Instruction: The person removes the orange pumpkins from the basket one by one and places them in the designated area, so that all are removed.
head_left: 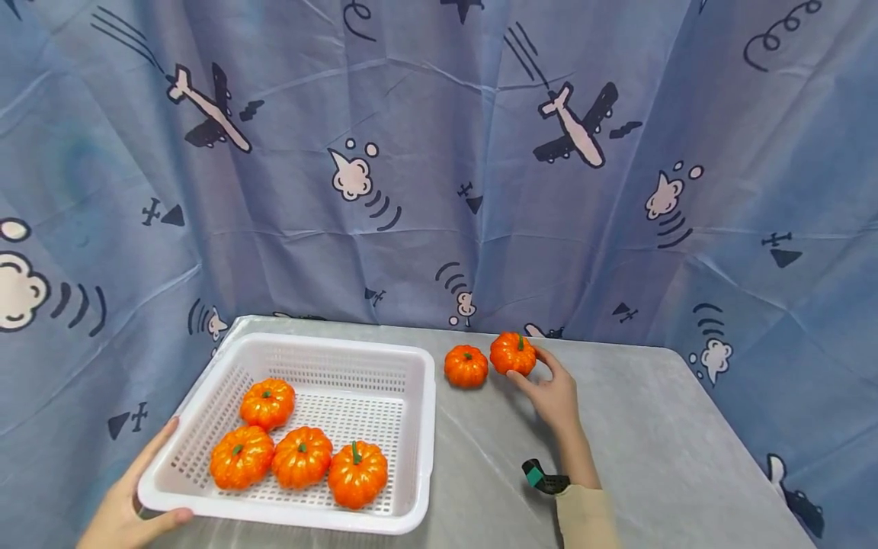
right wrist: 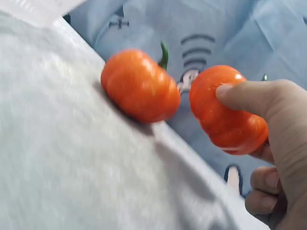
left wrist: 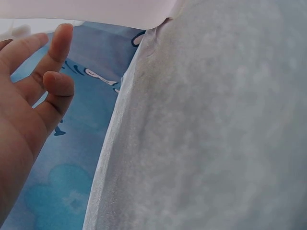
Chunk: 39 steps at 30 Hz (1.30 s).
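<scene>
My right hand pinches a small orange pumpkin between thumb and fingers at the table's back edge. In the right wrist view, the thumb lies across the side of this held pumpkin, which is raised off the table. Just left of it sits a second pumpkin with a green stem. A white plastic basket on the left holds several more pumpkins. My left hand grips the basket's near-left corner, thumb along the front rim. In the left wrist view some of its fingers are bent loosely below the basket.
A grey cloth covers the table, whose back edge runs close behind the two pumpkins. Behind it hangs a blue curtain printed with airplanes. A black band with a green patch is on the right wrist.
</scene>
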Each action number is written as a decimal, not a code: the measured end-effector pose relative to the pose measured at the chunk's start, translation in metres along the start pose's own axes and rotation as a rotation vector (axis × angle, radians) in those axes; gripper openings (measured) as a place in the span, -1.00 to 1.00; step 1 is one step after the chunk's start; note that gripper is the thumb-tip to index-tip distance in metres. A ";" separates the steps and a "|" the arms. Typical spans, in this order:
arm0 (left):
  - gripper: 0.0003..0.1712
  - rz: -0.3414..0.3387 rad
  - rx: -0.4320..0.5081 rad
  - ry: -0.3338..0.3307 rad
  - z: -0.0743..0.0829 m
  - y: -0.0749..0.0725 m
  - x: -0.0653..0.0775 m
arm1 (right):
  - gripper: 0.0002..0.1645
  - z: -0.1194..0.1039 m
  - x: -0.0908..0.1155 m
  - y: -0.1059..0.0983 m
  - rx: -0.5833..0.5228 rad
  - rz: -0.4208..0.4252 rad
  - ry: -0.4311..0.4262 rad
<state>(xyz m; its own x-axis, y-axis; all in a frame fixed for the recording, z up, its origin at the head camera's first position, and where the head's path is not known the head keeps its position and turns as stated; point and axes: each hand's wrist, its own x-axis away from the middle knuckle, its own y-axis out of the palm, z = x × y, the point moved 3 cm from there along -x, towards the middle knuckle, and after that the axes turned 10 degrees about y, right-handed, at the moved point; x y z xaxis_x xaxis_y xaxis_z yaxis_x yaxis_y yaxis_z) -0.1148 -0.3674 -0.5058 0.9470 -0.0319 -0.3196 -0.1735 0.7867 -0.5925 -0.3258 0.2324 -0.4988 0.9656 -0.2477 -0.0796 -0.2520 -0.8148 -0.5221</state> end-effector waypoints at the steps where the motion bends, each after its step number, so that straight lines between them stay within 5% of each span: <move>1: 0.40 0.001 -0.003 0.005 0.000 0.000 0.000 | -0.02 0.004 -0.001 0.000 -0.002 -0.003 0.001; 6: 0.39 -0.008 0.001 -0.015 -0.003 0.000 0.000 | -0.03 0.017 -0.004 0.001 -0.002 -0.033 -0.004; 13: 0.41 0.015 -0.011 0.058 0.000 0.000 -0.002 | -0.06 0.024 -0.004 0.004 0.017 -0.050 -0.010; 29: 0.38 -0.034 0.045 -0.051 -0.004 0.001 0.000 | 0.03 0.032 -0.005 0.006 0.098 -0.127 0.033; 39: 0.40 -0.028 0.036 -0.031 -0.005 0.002 0.000 | 0.07 0.029 -0.003 0.008 0.123 -0.116 0.048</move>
<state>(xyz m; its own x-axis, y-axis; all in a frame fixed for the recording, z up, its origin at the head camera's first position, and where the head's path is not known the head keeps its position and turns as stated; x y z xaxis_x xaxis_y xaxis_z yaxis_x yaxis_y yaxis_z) -0.1165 -0.3686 -0.5106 0.9594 -0.0356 -0.2799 -0.1373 0.8077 -0.5734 -0.3290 0.2418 -0.5268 0.9828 -0.1830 0.0264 -0.1266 -0.7700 -0.6253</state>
